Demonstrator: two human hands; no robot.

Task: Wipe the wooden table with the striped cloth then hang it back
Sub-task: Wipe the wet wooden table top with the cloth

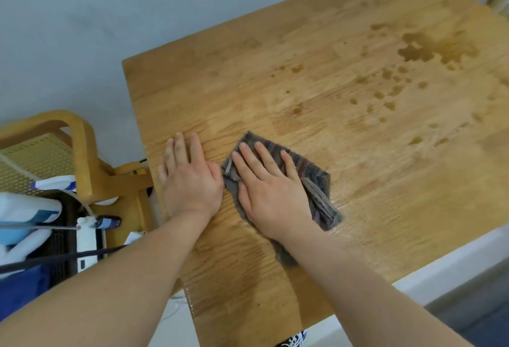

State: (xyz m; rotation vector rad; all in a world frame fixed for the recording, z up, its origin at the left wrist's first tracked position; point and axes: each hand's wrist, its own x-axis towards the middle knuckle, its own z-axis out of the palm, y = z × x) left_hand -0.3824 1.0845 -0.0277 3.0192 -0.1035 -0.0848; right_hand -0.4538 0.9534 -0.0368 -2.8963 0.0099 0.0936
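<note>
The wooden table (344, 131) fills most of the view, with dark wet spots and a larger stain (418, 52) toward its far right. A folded grey striped cloth (316, 181) lies on the near left part of the tabletop. My right hand (267, 189) presses flat on the cloth with straight, spread fingers. My left hand (187, 178) rests flat on the bare wood just left of the cloth, near the table's left edge, and holds nothing.
A wooden chair with a perforated seat (55, 154) stands left of the table. Below it sit spray bottles and cleaning supplies (35, 217) with a dark cable across them. A pale wall runs behind the table, and a white ledge (451, 258) borders its near right side.
</note>
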